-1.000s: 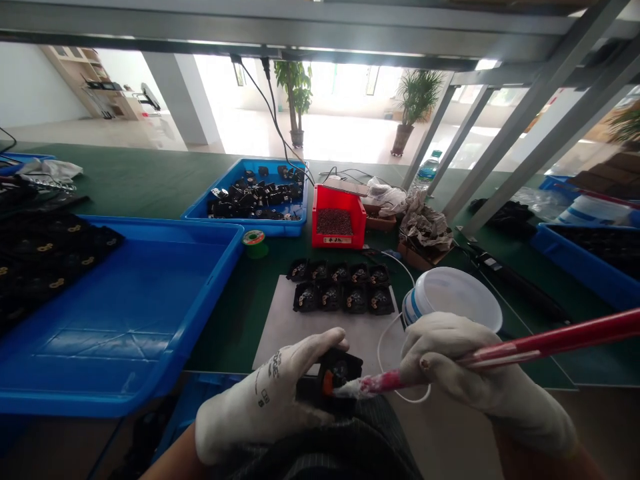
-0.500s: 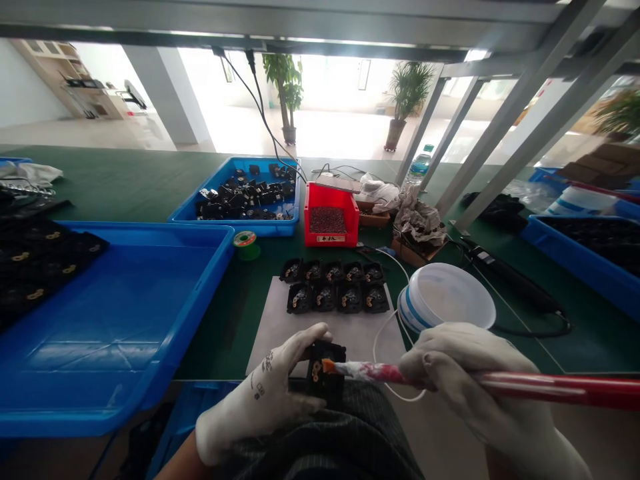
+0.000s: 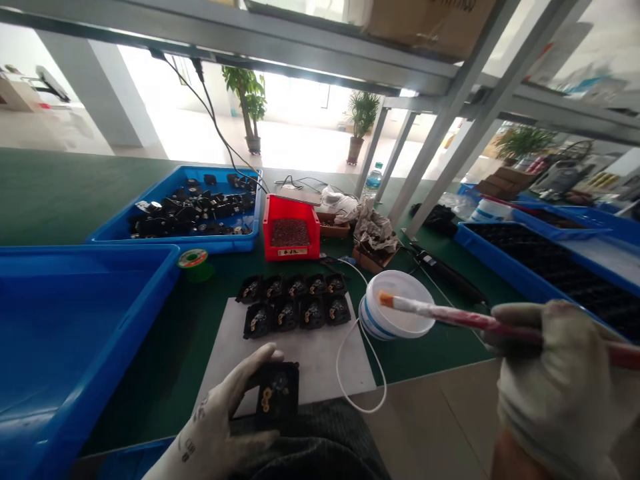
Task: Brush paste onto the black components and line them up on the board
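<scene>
White-gloved, the left hand (image 3: 215, 423) keeps its grip closed on 1 black housing (image 3: 283, 390), which is at the near edge of the white sheet (image 3: 310, 353), just above the dark clothing (image 3: 345, 433) on the person's lap. Brass-coloured rings (image 3: 267, 400) show at the lower left of the housing's open face. The right hand (image 3: 565, 360), also gloved, has its grip wrapped around the red handle of a brush (image 3: 480, 321). Its orange tip appears over the mouth of the white bucket (image 3: 375, 328); whether it touches the rim or the inside, I cannot tell.

Beyond the held housing, 9 similar black parts (image 3: 285, 313) lie in 2 rows, 5 at the back and 4 in front, some past the sheet's far edge on the green surface (image 3: 140, 387). A white cord (image 3: 384, 395) loops beside the bucket. Behind the rows stands a red bin (image 3: 293, 253) of small brownish pieces, with a blue tray (image 3: 220, 244) of black parts to its left. A green spool (image 3: 201, 271) is near that tray, just beside a larger blue tray (image 3: 75, 300).
</scene>
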Demonstrator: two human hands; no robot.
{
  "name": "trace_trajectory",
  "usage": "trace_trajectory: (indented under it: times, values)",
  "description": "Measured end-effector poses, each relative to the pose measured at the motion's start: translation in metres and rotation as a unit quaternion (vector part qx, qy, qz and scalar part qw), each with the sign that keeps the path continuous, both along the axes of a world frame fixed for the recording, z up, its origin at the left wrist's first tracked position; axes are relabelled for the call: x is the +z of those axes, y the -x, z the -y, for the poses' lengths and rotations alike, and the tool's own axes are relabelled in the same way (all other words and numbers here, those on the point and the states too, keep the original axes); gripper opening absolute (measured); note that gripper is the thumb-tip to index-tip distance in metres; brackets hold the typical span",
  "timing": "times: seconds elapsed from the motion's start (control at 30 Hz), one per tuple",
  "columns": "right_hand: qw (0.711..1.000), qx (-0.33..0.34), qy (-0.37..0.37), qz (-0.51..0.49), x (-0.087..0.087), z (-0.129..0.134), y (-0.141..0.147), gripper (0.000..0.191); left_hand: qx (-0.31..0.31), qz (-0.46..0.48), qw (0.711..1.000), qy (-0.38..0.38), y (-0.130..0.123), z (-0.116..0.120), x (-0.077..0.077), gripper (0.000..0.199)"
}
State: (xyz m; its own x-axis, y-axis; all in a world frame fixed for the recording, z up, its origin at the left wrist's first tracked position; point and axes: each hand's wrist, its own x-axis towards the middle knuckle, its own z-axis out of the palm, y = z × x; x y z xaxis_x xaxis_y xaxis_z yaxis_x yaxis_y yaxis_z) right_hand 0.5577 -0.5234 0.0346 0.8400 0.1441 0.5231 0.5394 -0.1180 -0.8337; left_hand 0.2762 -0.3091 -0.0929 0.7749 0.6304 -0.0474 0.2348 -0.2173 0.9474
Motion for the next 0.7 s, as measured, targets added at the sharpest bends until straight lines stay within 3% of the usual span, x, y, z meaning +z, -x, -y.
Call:
trace_trajectory:
  times: [0.07,0.2,0.3,0.43,0.6,0.7]
  values:
    - [0.999,-0.032,0.021,-0.017,0.0,-0.008,-0.021,0.025,0.032,0.007,0.999,-0.005,-0.003,0.003,0.001,0.083]
    - [0.976,0.061,0.121,-0.17,-0.013,-0.03,-0.056,0.034,0.054,0.034,0.998,-0.023,-0.011,0.012,0.0,0.077]
    - [0.971,0.09,0.101,-0.199,-0.025,-0.035,-0.067,0.041,0.046,0.029,0.998,-0.018,-0.013,0.014,-0.005,0.079]
    - [0.975,0.072,0.028,-0.21,-0.031,-0.024,-0.076,0.055,0.051,0.008,0.999,0.016,-0.015,0.013,-0.009,0.084]
    - [0.978,0.015,-0.081,-0.192,-0.019,-0.012,-0.057,0.047,0.071,0.013,0.997,-0.007,-0.024,0.014,0.004,0.082]
    - [0.977,0.056,-0.128,-0.162,-0.014,-0.01,-0.02,0.04,0.055,0.022,0.998,-0.006,-0.028,0.014,0.012,0.084]
